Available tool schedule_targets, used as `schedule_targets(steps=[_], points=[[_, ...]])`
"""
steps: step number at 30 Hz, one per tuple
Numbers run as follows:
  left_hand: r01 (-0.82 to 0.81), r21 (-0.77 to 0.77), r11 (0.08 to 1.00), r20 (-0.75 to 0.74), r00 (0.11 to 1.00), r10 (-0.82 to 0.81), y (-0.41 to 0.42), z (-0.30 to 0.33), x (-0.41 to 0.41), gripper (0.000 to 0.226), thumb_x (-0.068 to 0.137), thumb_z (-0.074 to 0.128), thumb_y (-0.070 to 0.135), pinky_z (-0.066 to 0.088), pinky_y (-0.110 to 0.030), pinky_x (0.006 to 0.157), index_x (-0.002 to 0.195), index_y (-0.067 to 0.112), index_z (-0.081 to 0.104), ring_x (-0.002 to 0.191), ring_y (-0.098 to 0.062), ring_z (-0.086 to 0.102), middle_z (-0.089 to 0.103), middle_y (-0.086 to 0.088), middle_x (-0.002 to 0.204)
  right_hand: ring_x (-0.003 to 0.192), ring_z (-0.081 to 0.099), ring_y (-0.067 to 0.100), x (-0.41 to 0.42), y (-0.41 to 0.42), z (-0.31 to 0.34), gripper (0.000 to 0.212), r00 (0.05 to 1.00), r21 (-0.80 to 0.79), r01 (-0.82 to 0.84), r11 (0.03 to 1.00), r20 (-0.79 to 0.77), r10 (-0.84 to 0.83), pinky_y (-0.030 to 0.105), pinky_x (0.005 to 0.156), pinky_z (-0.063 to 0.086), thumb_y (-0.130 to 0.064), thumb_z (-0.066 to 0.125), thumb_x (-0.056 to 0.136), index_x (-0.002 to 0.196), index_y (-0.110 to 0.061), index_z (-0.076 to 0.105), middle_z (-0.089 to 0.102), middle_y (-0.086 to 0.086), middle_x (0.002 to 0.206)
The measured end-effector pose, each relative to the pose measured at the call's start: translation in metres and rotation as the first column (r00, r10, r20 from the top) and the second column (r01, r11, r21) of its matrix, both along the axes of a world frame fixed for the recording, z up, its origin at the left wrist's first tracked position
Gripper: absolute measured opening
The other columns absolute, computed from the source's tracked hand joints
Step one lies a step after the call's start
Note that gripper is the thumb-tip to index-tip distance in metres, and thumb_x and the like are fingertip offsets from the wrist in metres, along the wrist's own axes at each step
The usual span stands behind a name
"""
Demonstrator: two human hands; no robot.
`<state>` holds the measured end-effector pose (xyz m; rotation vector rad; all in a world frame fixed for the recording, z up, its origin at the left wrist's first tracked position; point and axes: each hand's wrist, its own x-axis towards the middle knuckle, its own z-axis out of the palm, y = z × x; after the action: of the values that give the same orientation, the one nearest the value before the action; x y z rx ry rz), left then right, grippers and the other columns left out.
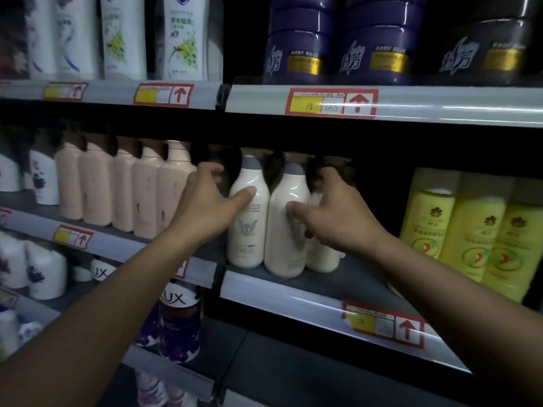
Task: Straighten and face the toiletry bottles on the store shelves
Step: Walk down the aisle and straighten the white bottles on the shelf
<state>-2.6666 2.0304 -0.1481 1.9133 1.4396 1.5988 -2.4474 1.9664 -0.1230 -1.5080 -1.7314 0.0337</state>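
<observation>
Fingers (210, 168) of the left hand (202, 204) curl round the back of the left cream bottle (248, 224), while its thumb lies across the front just above the printed label; the hand grips that bottle at the shoulder, below its grey cap; fingers (329, 176) of the right hand (338, 212) reach behind the right cream bottle (286, 230), the thumb pressing its front, so this hand holds that one too; both bottles stand upright and touching each other near the front edge of the middle shelf (338, 304), with a third cream bottle (321, 257) partly hidden behind the right hand; to the left on the same level stands a row of pink bottles (132, 189), close-packed; to the right stand yellow bottles (470, 233) with round green emblems; above, the upper shelf (440, 105) carries dark purple jugs (338, 45) and white bottles (182, 36) with flower prints; red-framed price tags (332, 102) with arrows sit on the shelf rails; lower left, a dark bottle marked LUX (179, 321) stands on the shelf beneath.
</observation>
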Motion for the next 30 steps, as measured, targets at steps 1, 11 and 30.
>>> schedule_targets(steps=[1,11,30], points=[[0.026,-0.020,0.999,0.020,0.999,-0.025,0.005,0.000,0.002,0.094,0.065,0.080,0.070,0.053,-0.044,0.105,0.141,0.024,0.048,0.120,-0.016,0.061,0.058,0.001,0.135,0.087,0.074,0.030,-0.001,0.004,0.001,0.064,0.999,-0.016,0.014,1.000,0.038,-0.013,0.047,0.079,0.062,-0.056,0.070,0.074,0.123,-0.023,0.044,0.069,0.003,0.117],[0.215,-0.033,0.976,0.022,0.977,-0.214,0.004,-0.017,0.004,0.073,0.067,0.096,0.040,0.058,-0.027,0.081,0.127,0.038,0.055,0.098,0.002,0.066,0.068,0.017,0.109,0.102,0.068,0.032,-0.009,0.011,-0.010,0.063,0.978,0.002,0.023,1.000,0.205,-0.023,0.038,0.082,0.053,-0.050,0.077,0.078,0.119,-0.019,0.041,0.070,0.006,0.106],[0.267,0.236,0.935,0.223,0.921,-0.319,-0.078,-0.049,-0.005,0.079,0.071,0.092,0.011,0.058,-0.030,0.099,0.137,0.033,0.053,0.125,-0.004,0.063,0.064,0.018,0.131,0.112,0.064,0.013,-0.010,-0.050,-0.045,0.076,0.993,0.243,-0.077,0.967,-0.064,0.096,0.025,0.086,0.049,-0.053,0.086,0.071,0.134,-0.031,0.050,0.064,-0.015,0.121]])
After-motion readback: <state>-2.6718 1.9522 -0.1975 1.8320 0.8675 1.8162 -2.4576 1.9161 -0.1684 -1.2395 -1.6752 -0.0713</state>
